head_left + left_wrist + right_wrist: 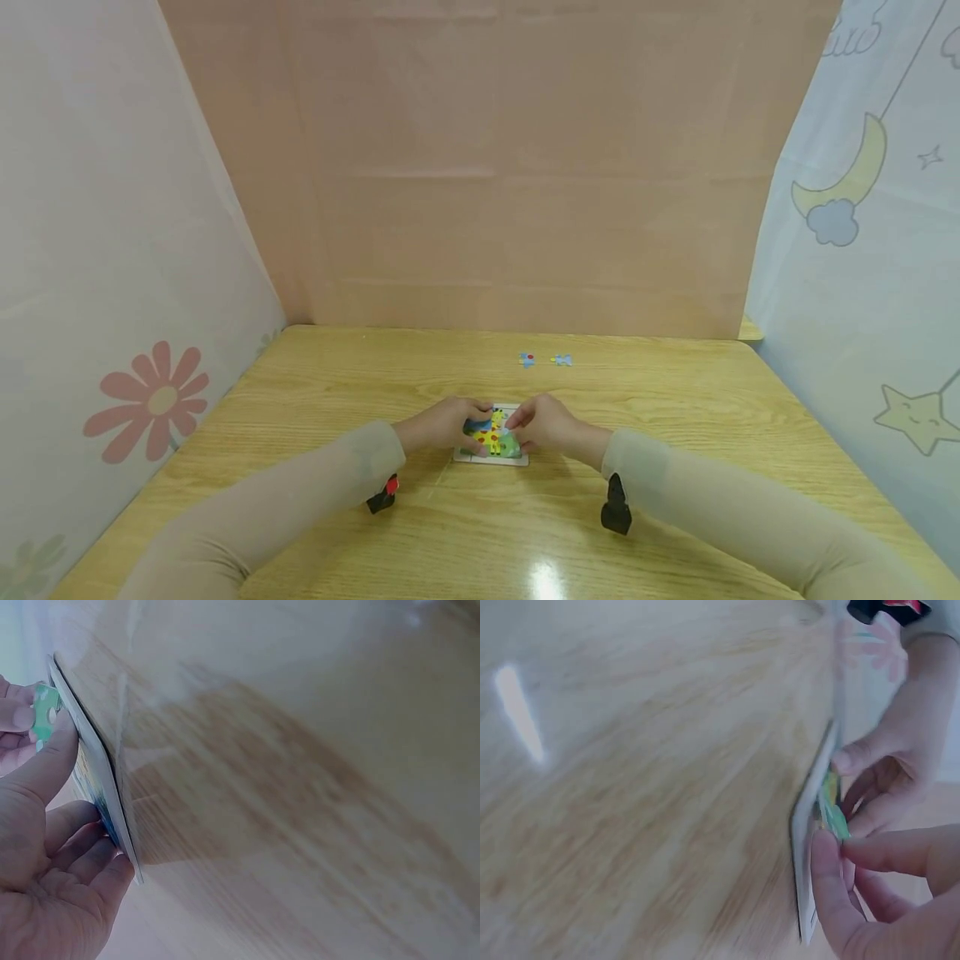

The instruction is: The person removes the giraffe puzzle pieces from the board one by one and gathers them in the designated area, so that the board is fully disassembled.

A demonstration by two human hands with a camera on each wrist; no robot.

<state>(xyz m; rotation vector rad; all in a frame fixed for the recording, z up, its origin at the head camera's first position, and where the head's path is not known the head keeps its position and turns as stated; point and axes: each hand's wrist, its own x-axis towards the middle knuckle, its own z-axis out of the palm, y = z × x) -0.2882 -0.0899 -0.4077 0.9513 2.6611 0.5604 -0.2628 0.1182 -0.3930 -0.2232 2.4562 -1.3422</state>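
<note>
A jigsaw puzzle board with a pale rim and a yellow, red-spotted giraffe picture lies on the table between both hands. My left hand holds it from the left, thumb over the near part and bent fingers at the far side. From the right, my right hand pinches a green puzzle piece between thumb and index finger, right at the board's surface. In the left wrist view the same green piece sits close by my left thumb. The hands cover parts of the picture.
Two small blue puzzle pieces lie farther back on the wooden table: one with a red spot, one with a yellow tip. A tan backdrop rises behind the table, with printed cloths at both sides.
</note>
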